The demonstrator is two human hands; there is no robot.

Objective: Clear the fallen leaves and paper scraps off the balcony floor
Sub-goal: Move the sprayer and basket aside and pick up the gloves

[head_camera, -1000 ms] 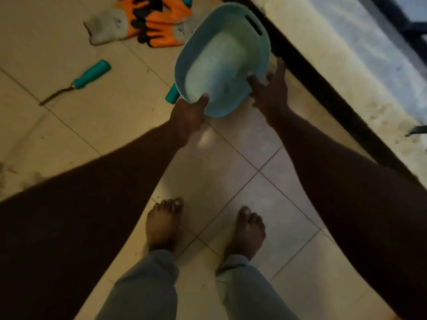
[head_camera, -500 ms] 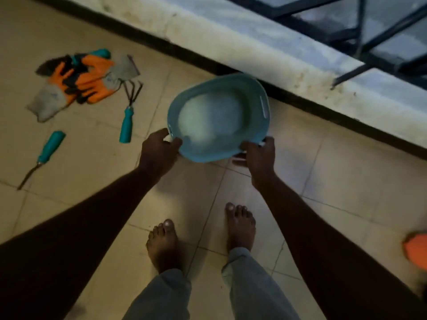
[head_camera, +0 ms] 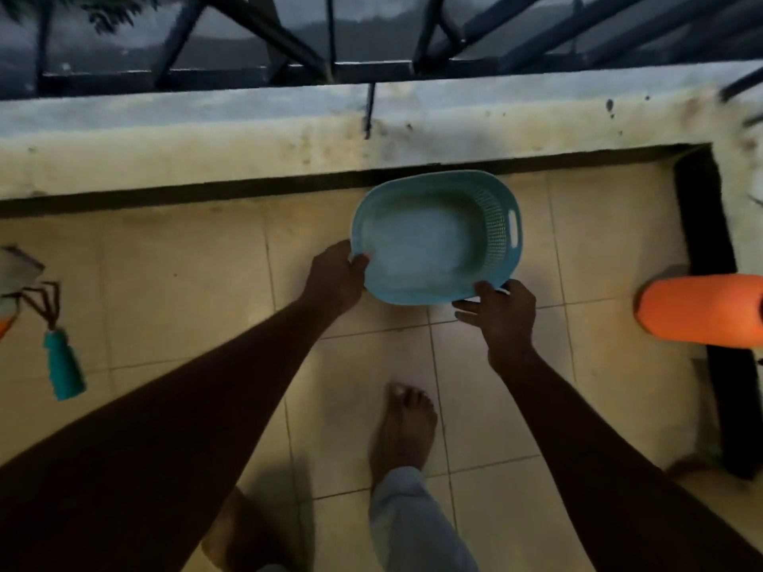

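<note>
The person holds a teal basket (head_camera: 497, 225) in both hands, out in front and above the balcony floor (head_camera: 186, 282). Its far rim is close to the ledge (head_camera: 247, 154). The left hand (head_camera: 336, 278) grips the basket's left rim, with the thumb hooked over the edge and the fingers curled beneath. The right hand (head_camera: 505, 315) holds the near right corner of the rim, thumb on top. One finger pokes out leftward under the base; how the rest of them lie I cannot tell. The basket tilts its open side toward the camera.

The ledge runs across the whole far edge of the floor, with a dark strip at its foot. Near the right edge the strip turns a corner and runs back toward the person. A railing (head_camera: 330, 72) of dark bars stands on the ledge. Bare tiles stretch between the basket and the left edge, where a hand rake (head_camera: 62, 365) lies just beside a glove (head_camera: 16, 270). An orange thing (head_camera: 702, 311), too blurred to name, sits by the right edge near the right hand. The right foot (head_camera: 404, 427) stands bare below the basket.

The basket is smooth oval plastic, with a mesh-patterned right wall and a slot handle cut in it. The floor is pale, glossy square tile with thin seams. The ledge is stained, rough concrete.
</note>
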